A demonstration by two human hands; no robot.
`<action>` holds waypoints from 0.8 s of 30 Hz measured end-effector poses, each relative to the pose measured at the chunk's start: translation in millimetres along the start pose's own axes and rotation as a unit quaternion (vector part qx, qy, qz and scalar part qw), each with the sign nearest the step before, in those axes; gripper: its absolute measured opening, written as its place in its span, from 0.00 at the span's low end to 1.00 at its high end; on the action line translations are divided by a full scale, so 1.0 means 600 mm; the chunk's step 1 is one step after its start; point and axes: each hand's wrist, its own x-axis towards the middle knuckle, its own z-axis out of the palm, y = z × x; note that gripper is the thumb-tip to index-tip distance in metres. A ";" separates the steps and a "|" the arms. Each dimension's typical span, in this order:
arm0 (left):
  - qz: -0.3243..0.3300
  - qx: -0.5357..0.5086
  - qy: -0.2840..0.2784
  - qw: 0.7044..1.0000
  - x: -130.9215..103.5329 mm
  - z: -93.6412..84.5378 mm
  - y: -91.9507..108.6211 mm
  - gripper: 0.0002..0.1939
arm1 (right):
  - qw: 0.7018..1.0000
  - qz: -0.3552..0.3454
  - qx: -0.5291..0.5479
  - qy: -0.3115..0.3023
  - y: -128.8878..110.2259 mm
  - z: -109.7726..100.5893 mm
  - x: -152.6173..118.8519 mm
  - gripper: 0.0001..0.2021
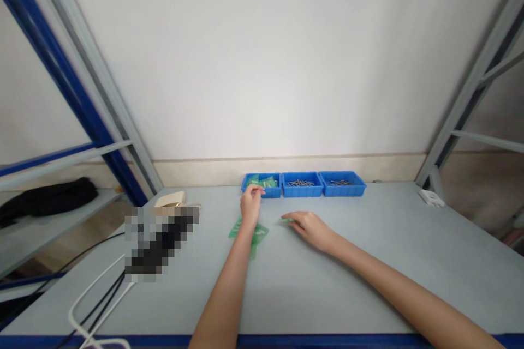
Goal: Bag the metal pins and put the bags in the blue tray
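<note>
My left hand (pixel 250 206) is at the front edge of the left blue bin (pixel 272 192), its fingertips pinched together; I cannot make out what, if anything, is between them. Green plastic bags (pixel 268 181) lie inside that bin. More green plastic bags (pixel 258 234) are spread on the table beneath my left wrist, which partly hides them. To the right, my right hand (pixel 311 229) is low over the table, thumb and fingers closed on a small green plastic bag (pixel 286 220) whose tip sticks out to the left.
Thin metal pieces, like screws or nails, lie in the middle blue bin (pixel 302 191) and the right blue bin (pixel 344 191). A cream-coloured object (pixel 171 199), a blurred dark item (pixel 164 248) and cables (pixel 104 297) occupy the left side. A white box-like item (pixel 431 198) sits far right.
</note>
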 end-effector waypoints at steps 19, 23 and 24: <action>0.071 -0.004 -0.204 0.976 -0.068 0.067 0.055 0.12 | 0.885 0.199 0.394 0.147 0.074 -0.038 -0.007 0.17; 0.054 -0.029 -0.229 0.971 -0.068 0.069 0.053 0.14 | 0.875 0.201 0.415 0.143 0.074 -0.035 -0.007 0.18; 0.041 -0.041 -0.253 0.966 -0.069 0.072 0.049 0.15 | 0.873 0.203 0.414 0.158 0.074 -0.034 -0.006 0.17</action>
